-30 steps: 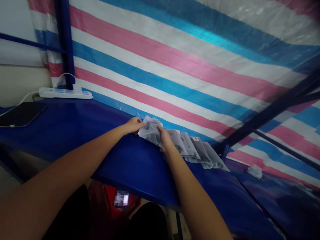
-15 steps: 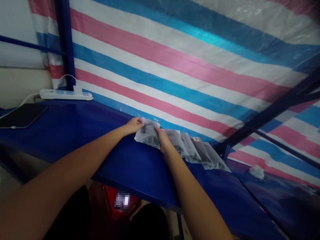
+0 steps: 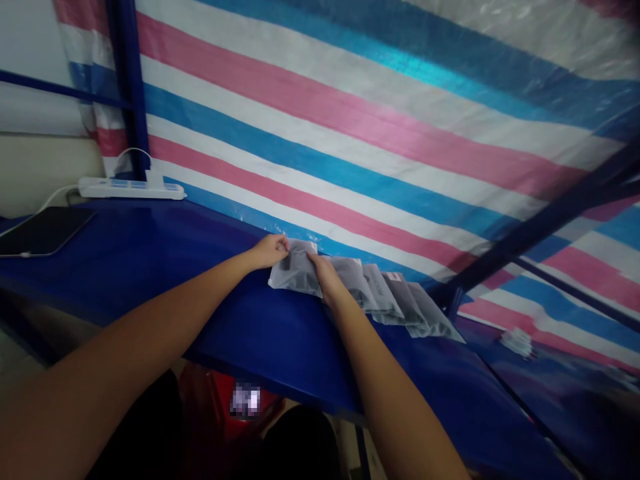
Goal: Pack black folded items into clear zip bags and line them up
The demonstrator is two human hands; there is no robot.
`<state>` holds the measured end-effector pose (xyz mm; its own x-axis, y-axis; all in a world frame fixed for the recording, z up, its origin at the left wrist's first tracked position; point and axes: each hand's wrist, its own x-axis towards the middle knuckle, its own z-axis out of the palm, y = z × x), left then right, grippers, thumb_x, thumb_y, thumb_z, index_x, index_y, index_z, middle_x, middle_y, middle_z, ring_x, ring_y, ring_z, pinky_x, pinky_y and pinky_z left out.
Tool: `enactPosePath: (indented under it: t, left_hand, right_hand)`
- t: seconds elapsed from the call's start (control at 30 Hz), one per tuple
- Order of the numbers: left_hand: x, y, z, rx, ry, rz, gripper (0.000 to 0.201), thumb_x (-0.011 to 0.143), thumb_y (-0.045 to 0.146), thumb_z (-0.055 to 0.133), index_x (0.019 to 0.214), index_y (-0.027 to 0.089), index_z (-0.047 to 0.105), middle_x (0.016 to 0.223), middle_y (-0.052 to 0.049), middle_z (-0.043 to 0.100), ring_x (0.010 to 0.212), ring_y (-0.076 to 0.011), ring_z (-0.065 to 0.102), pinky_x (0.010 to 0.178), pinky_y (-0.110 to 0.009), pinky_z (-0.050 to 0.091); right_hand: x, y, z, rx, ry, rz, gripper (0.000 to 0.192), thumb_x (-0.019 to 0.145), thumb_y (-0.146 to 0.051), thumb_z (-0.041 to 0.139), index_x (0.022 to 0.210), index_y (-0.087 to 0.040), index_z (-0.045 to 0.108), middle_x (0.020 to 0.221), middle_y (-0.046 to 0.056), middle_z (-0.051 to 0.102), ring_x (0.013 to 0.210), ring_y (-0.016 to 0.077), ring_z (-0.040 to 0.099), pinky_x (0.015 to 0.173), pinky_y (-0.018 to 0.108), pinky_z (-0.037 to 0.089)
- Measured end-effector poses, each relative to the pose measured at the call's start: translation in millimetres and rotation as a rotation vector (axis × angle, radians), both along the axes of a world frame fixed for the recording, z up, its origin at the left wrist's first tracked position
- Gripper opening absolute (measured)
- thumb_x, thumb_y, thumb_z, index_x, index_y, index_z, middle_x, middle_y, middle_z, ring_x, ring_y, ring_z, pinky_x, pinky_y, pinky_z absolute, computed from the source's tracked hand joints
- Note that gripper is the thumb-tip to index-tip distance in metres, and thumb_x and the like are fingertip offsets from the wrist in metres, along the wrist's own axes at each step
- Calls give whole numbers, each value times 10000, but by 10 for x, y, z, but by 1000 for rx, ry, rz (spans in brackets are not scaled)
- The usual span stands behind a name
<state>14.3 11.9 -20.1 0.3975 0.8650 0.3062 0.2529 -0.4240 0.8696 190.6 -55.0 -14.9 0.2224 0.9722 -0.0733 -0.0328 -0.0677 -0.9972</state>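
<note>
A frosted plastic bag (image 3: 300, 272) with something dark inside lies near the back of the blue table (image 3: 280, 340). My left hand (image 3: 271, 251) pinches its upper left edge, fingers closed. At the right edge, my right hand (image 3: 326, 277) grips the same bag, thumb on top and the other fingers hidden. To the right, several similar bags lie in an overlapping row, among them a bag (image 3: 353, 280) close beside my right hand and a bag (image 3: 383, 293) with printed lettering.
A white power strip (image 3: 133, 189) with a plug sits at the back left, near a dark tablet (image 3: 45, 230). Striped plastic sheeting (image 3: 320, 120) hangs behind the table between blue metal posts. Below the front edge stands a red stool (image 3: 220, 400). Small white items (image 3: 517, 342) lie at right.
Both hands stay on the same bag with almost no movement. The bag's top surface looks slightly flatter and smoother.
</note>
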Motion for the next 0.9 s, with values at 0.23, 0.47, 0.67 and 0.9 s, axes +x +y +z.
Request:
enactPosePath:
  t: [0.23, 0.47, 0.67, 0.9]
  left_hand:
    - [-10, -27, 10, 44, 50, -7, 56, 769, 144, 578, 742, 189, 560, 494, 80, 369, 462, -89, 313, 495, -250, 223]
    - [-13, -48, 19, 51, 86, -8, 73, 748, 124, 559, 744, 189, 591, 490, 73, 384, 463, -96, 329, 498, -255, 231]
    - [-25, -31, -3, 89, 110, -2, 77, 740, 136, 558, 746, 191, 611, 499, 65, 416, 471, -103, 358, 495, -254, 245]
    - [-41, -55, 18, 148, 146, 20, 93, 738, 143, 563, 767, 190, 638, 566, 39, 521, 537, -122, 448, 533, -249, 288]
  right_hand:
    - [22, 32, -32, 11, 13, -5, 347, 823, -405, 677, 1120, -226, 654, 962, 67, 717, 1016, 291, 665, 808, 426, 593]
    - [17, 23, -25, 3, 33, 16, 314, 816, -400, 677, 1080, -232, 653, 941, 58, 718, 998, 274, 670, 800, 406, 590]
    - [-17, -19, 33, 1, -41, 30, 314, 805, -447, 682, 1006, -207, 660, 948, 51, 726, 932, 241, 686, 796, 384, 582]
    - [-12, -8, 16, -1, -44, 34, 333, 804, -456, 677, 1020, -203, 656, 946, 49, 721, 925, 230, 683, 794, 380, 575]
